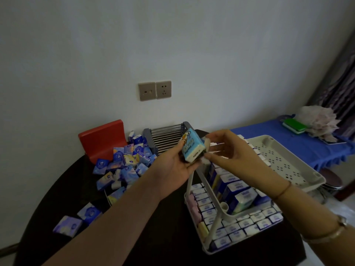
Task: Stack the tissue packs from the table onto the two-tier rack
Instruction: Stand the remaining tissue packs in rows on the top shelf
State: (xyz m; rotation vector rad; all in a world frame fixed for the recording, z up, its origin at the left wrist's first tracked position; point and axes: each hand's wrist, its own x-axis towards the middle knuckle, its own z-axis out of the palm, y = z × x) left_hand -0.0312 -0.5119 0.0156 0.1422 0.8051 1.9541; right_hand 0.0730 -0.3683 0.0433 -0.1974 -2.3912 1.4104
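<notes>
At the lower left of the frame two loose tissue packs [79, 219] lie on the dark table [163, 217]. Above them, left of centre, a heap of blue tissue packs [124, 162] spreads in front of a red stand [102, 140] against the wall. Just right of the heap, a metal-barred rack [165, 138] stands at the table's far edge, below a pair of wall sockets [154, 90]. At mid-frame the left hand [172, 169] grasps a light blue tissue pack [193, 147], tilted, held above the table between heap and rack. The right hand [232, 152] pinches that pack's right end with its fingertips [208, 155]. Below and right sits the white two-tier rack [295, 150]: its lower tier is filled with rows of packs, its perforated upper tier mostly bare. At far right, a blue-covered table [299, 143] carries a green object [294, 125].
</notes>
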